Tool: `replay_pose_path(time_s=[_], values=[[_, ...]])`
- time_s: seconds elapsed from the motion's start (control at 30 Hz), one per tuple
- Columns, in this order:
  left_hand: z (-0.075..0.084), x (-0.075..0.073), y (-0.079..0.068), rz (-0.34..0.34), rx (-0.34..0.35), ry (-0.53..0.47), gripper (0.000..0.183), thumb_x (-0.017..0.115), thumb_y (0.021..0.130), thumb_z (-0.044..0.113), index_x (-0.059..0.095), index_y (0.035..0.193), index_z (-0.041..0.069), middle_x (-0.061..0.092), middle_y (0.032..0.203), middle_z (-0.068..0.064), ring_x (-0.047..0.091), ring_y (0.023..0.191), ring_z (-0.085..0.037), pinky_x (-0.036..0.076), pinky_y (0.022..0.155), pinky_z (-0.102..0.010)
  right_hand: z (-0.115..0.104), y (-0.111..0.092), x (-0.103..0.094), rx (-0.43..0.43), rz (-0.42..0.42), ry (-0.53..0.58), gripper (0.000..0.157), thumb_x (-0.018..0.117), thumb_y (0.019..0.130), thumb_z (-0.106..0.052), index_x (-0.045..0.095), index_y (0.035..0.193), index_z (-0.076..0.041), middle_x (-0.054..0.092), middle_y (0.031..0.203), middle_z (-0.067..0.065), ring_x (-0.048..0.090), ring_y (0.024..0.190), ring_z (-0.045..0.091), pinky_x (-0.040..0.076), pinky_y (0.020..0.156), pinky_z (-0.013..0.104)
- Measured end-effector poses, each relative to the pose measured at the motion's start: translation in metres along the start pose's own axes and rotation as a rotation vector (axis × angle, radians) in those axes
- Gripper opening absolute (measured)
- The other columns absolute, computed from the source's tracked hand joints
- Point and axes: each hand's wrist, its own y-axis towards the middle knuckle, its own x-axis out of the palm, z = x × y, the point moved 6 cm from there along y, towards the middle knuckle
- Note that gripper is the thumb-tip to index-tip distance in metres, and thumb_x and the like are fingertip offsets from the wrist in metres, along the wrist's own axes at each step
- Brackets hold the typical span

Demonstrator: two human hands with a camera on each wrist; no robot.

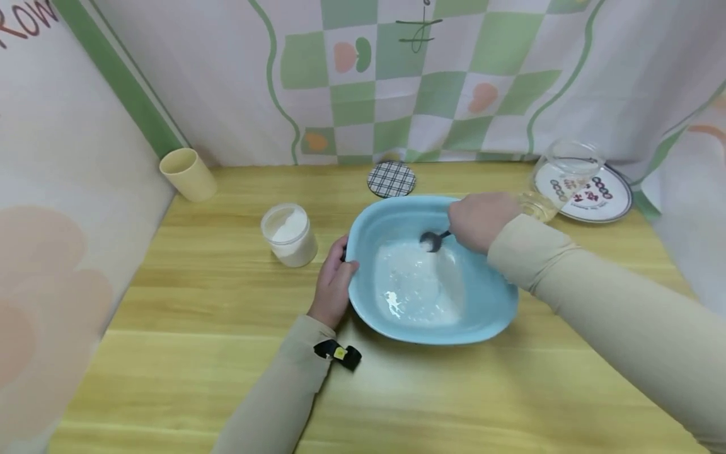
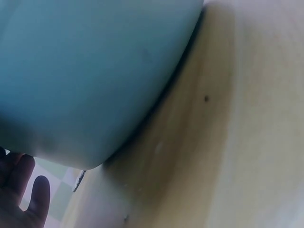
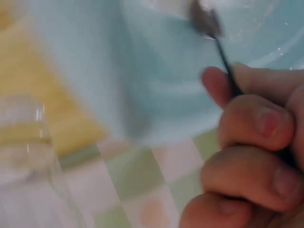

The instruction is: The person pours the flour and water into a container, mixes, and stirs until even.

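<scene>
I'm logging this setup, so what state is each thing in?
Basin: upright, wet inside
Spoon: held over the basin by the right hand
Left hand: holding the basin's edge
Jar: upright, open, holding white contents
Cup: upright, open-topped
Coaster: flat
Clear container: upright, contents unclear
Plate: face-up, partly behind the clear container

Head cam fwd/down, wrist cams close, basin (image 1: 489,299) in all

Wood-grain table (image 1: 187,366): blue basin (image 1: 484,296), white-filled jar (image 1: 296,243), yellow cup (image 1: 193,180), checked coaster (image 1: 391,180), patterned plate (image 1: 607,195), clear vessel (image 1: 561,180).
</scene>
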Motion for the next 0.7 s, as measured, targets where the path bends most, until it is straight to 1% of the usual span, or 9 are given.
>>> replay_pose_path(time_s=[0.1,0.2,0.27,0.37,0.47,0.5,0.57,0.63,0.7], values=[[0.001,-0.001,0.0,0.003,0.004,0.009,0.051,0.039,0.098,0.007,0.042,0.149,0.01,0.052,0.143,-0.013,0.055,0.126,-0.031,0.051,0.103,-0.047,0.001,-0.01,-0.006,-0.002,-0.069,-0.048,0.025,0.047,0.093,-0.006,0.055,0.071,-0.012,0.055,0.063,0.006,0.054,0.055,0.022,0.047,0.047,0.038],[0.0,0.0,-0.001,-0.007,0.004,0.009,0.051,0.039,0.098,0.007,0.042,0.149,0.01,0.052,0.144,-0.012,0.055,0.126,-0.03,0.051,0.102,-0.046,-0.002,-0.016,-0.006,-0.033,-0.195,-0.044,0.02,0.05,0.093,-0.007,0.057,0.075,-0.012,0.057,0.066,0.005,0.055,0.059,0.021,0.047,0.051,0.036],[0.0,0.001,-0.001,-0.009,0.0,0.002,0.051,0.039,0.098,0.008,0.043,0.149,0.01,0.052,0.144,-0.011,0.056,0.125,-0.029,0.052,0.102,-0.045,-0.006,-0.019,-0.003,-0.079,-0.286,-0.029,0.017,0.055,0.092,-0.011,0.06,0.075,-0.012,0.057,0.067,0.004,0.054,0.06,0.02,0.046,0.053,0.034],[0.0,0.001,-0.001,-0.004,-0.001,0.003,0.051,0.039,0.098,0.008,0.043,0.148,0.011,0.052,0.143,-0.009,0.056,0.124,-0.029,0.053,0.101,-0.044,-0.014,-0.021,0.007,-0.155,-0.435,0.069,0.017,0.062,0.09,-0.017,0.066,0.075,-0.013,0.058,0.068,0.001,0.051,0.061,0.015,0.042,0.055,0.028],[0.0,0.001,-0.001,-0.005,-0.006,0.007,0.051,0.038,0.098,0.009,0.044,0.148,0.013,0.053,0.143,-0.008,0.056,0.124,-0.028,0.052,0.101,-0.044,-0.022,-0.019,0.019,-0.221,-0.531,0.2,0.019,0.064,0.091,-0.021,0.072,0.075,-0.015,0.059,0.065,-0.003,0.047,0.058,0.011,0.039,0.055,0.024],[0.0,0.002,-0.001,-0.008,-0.009,0.01,0.051,0.038,0.098,0.009,0.044,0.148,0.013,0.052,0.144,-0.008,0.056,0.124,-0.027,0.052,0.101,-0.043,-0.026,-0.018,0.023,-0.24,-0.544,0.247,0.021,0.063,0.094,-0.024,0.073,0.077,-0.016,0.061,0.067,-0.003,0.047,0.059,0.01,0.04,0.056,0.024],[0.001,0.002,-0.001,-0.017,-0.011,0.011,0.052,0.038,0.098,0.009,0.043,0.149,0.013,0.052,0.144,-0.008,0.056,0.125,-0.027,0.052,0.102,-0.043,-0.032,-0.013,0.028,-0.275,-0.524,0.313,0.023,0.062,0.096,-0.026,0.074,0.079,-0.016,0.061,0.066,-0.003,0.046,0.058,0.01,0.04,0.056,0.025],[0.001,0.003,-0.001,-0.022,-0.01,0.013,0.052,0.039,0.098,0.01,0.043,0.149,0.012,0.052,0.144,-0.008,0.055,0.125,-0.026,0.052,0.102,-0.043,-0.038,-0.006,0.03,-0.288,-0.475,0.371,0.022,0.062,0.098,-0.026,0.074,0.083,-0.015,0.063,0.071,-0.001,0.049,0.062,0.01,0.042,0.059,0.026],[0.002,0.002,-0.001,-0.024,-0.001,0.011,0.052,0.039,0.098,0.009,0.042,0.15,0.011,0.052,0.144,-0.01,0.055,0.125,-0.028,0.052,0.102,-0.044,-0.043,0.001,0.03,-0.29,-0.39,0.399,0.021,0.062,0.099,-0.025,0.073,0.085,-0.014,0.064,0.076,0.001,0.051,0.065,0.011,0.044,0.061,0.027]])
